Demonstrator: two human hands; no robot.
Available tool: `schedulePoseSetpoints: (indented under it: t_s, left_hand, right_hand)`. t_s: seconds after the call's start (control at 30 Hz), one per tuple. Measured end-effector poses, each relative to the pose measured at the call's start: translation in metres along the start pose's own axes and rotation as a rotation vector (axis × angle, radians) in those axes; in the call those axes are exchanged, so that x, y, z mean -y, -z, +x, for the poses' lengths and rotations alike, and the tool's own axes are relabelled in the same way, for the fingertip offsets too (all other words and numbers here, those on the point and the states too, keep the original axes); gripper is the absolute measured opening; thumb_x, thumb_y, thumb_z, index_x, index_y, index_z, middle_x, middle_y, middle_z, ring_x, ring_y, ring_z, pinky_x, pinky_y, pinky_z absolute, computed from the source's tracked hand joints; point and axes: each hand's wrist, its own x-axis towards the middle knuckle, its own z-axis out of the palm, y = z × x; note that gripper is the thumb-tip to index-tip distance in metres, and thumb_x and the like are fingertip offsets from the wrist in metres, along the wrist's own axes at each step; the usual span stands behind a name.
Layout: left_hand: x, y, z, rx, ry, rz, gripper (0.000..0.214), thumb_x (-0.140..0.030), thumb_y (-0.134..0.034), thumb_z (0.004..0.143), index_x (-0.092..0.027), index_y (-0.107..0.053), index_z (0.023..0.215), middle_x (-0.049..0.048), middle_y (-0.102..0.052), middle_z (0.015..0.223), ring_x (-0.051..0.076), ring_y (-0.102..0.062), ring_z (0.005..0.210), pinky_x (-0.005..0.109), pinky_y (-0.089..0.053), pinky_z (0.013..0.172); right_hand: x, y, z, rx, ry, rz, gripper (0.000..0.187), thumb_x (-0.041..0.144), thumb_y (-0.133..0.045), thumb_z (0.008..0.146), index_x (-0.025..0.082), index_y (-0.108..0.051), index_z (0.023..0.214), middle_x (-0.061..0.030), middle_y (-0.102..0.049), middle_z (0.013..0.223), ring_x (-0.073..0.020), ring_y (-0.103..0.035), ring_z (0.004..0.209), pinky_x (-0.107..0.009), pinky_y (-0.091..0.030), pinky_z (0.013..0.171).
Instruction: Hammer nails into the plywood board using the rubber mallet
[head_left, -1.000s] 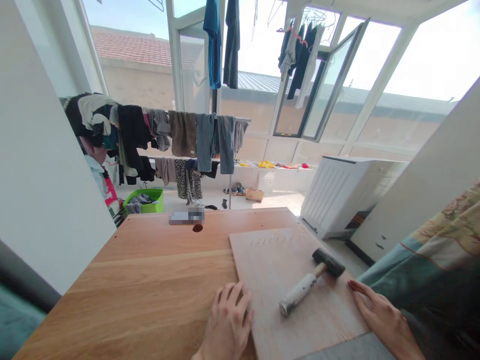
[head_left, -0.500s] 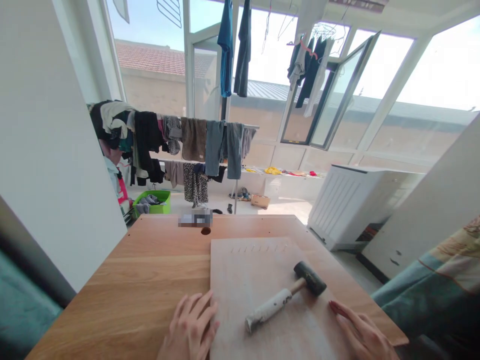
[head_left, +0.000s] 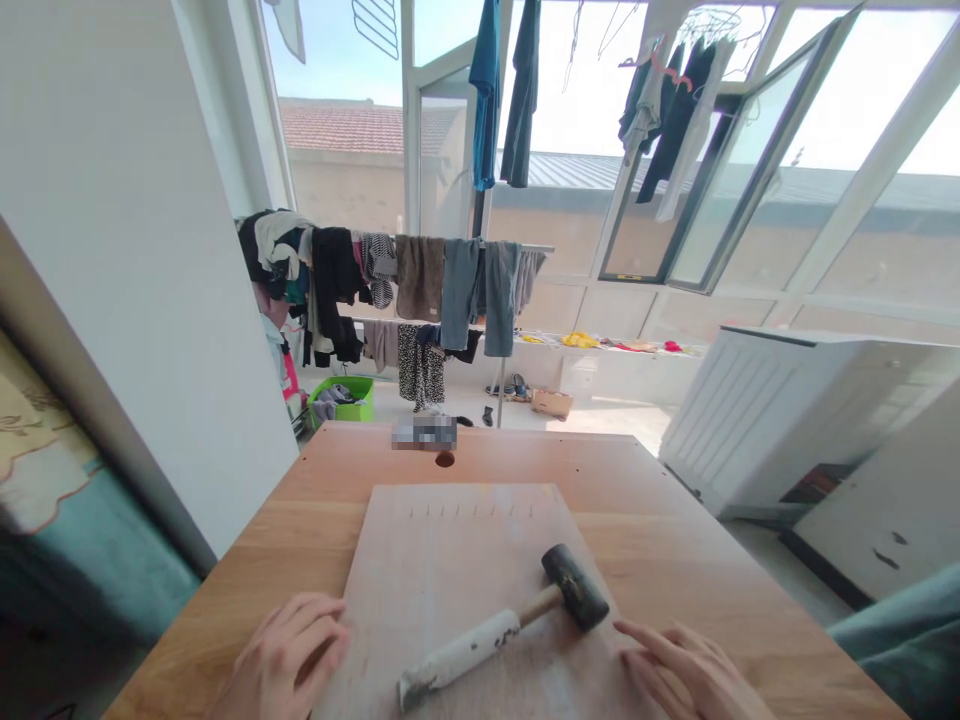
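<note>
A pale plywood board [head_left: 450, 560] with a row of nails near its far edge lies on the wooden table [head_left: 675, 540]. On the board rests a mallet [head_left: 501, 628] with a black head and a white-stained handle. My left hand [head_left: 289, 662] lies flat at the board's left edge, fingers spread, touching it. At the board's right edge my right hand [head_left: 686, 675] rests with fingers stretched out, just right of the mallet head. Neither hand holds anything.
A round hole [head_left: 445, 459] is in the table's far part. White panels [head_left: 142, 300] stand at left and right. Beyond are a laundry rack [head_left: 420, 275], a green basket [head_left: 345, 398], a white cabinet [head_left: 787, 410] and hanging clothes at the windows.
The view has swung right, so table and board now sit more to the left and centred. Both hands stay at the board's edges; the mallet still lies on the board.
</note>
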Motion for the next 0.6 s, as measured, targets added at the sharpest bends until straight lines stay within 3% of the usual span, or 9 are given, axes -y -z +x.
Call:
schedulePoseSetpoints:
  t_s: [0.1,0.17,0.33,0.47,0.6]
  left_hand:
    - [-0.007,-0.004,0.035,0.041,0.171,-0.162,0.023,-0.041,-0.054,0.092,-0.025,-0.071,0.093,0.0027,-0.072,0.091,0.018,-0.066,0.084,0.028,-0.054,0.079]
    - [-0.012,-0.010,0.067,0.096,0.243,-0.244,0.025,-0.038,-0.053,0.090,-0.023,-0.068,0.104,0.0014,-0.068,0.084,0.016,-0.063,0.071,0.026,-0.052,0.070]
    - [-0.013,-0.034,0.135,0.194,0.250,-0.304,0.031,-0.034,-0.061,0.080,-0.019,-0.067,0.106,0.0029,-0.066,0.085,0.019,-0.063,0.078,0.030,-0.049,0.078]
    - [-0.010,-0.053,0.153,0.211,0.225,-0.319,0.022,-0.028,-0.059,0.078,-0.018,-0.070,0.094,0.0042,-0.068,0.081,0.021,-0.064,0.081,0.030,-0.048,0.077]
    - [-0.010,-0.055,0.155,0.211,0.217,-0.336,0.018,-0.028,-0.056,0.081,-0.021,-0.072,0.079,0.0037,-0.073,0.082,0.020,-0.065,0.081,0.030,-0.047,0.077]
  right_hand:
    - [0.012,0.016,0.044,-0.036,-0.070,0.025,0.035,0.046,-0.049,0.093,0.030,-0.070,0.116,-0.0069,-0.075,0.101,-0.0250,-0.070,0.097,-0.037,-0.054,0.090]
    - [0.021,0.023,0.081,0.010,-0.063,0.058,0.035,0.042,-0.047,0.094,0.025,-0.068,0.116,-0.0070,-0.074,0.093,-0.0229,-0.069,0.088,-0.035,-0.055,0.083]
    - [0.034,0.010,0.165,0.116,0.095,0.044,0.036,0.023,-0.053,0.085,0.020,-0.063,0.119,-0.0078,-0.067,0.106,-0.0158,-0.065,0.078,-0.029,-0.051,0.079]
    - [0.035,-0.015,0.197,0.243,0.119,-0.053,0.036,0.012,-0.057,0.077,0.018,-0.066,0.112,-0.0078,-0.067,0.106,-0.0145,-0.064,0.076,-0.026,-0.047,0.076]
    - [0.041,-0.024,0.206,0.322,0.098,-0.103,0.035,0.003,-0.053,0.073,0.018,-0.069,0.100,-0.0045,-0.071,0.085,-0.0158,-0.062,0.075,-0.023,-0.042,0.069]
